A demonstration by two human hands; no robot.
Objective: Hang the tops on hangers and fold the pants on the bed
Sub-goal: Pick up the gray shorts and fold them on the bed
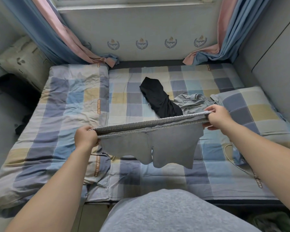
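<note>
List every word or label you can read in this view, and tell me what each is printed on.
"BEAUTIFUL THING" (last word uncertain): orange strip on the checked quilt.
Lower strip on the same quilt: looks alike, too blurred to confirm.
Crests on the wall panel: script too blurred to read.
Orange tabs on the bed sheet: too small to read.
Grey shorts and black garment: no text visible.

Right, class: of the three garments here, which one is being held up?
The grey shorts, stretched by the waistband between the left hand and right hand. The black garment and the crumpled grey garment lie on the bed.
</note>
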